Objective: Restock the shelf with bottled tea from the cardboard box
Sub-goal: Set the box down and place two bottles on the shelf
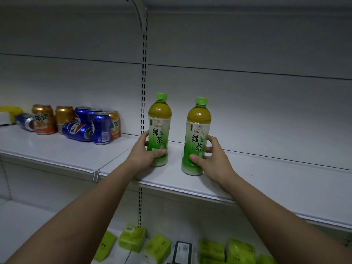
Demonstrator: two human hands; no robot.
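Note:
Two green tea bottles with green caps stand upright on the white shelf (266,180). My left hand (145,151) grips the lower half of the left bottle (160,121), thumb across its front. My right hand (213,159) grips the lower half of the right bottle (198,126), thumb on the label. Both bottle bases sit on or just at the shelf surface, a short gap between them. The cardboard box is out of view.
Several orange and blue soda cans (80,121) cluster on the left shelf section, some lying on their sides. A slotted upright (143,82) divides the sections. Green packets (156,246) lie on the lower shelf. Bare shelf runs to the right of the bottles.

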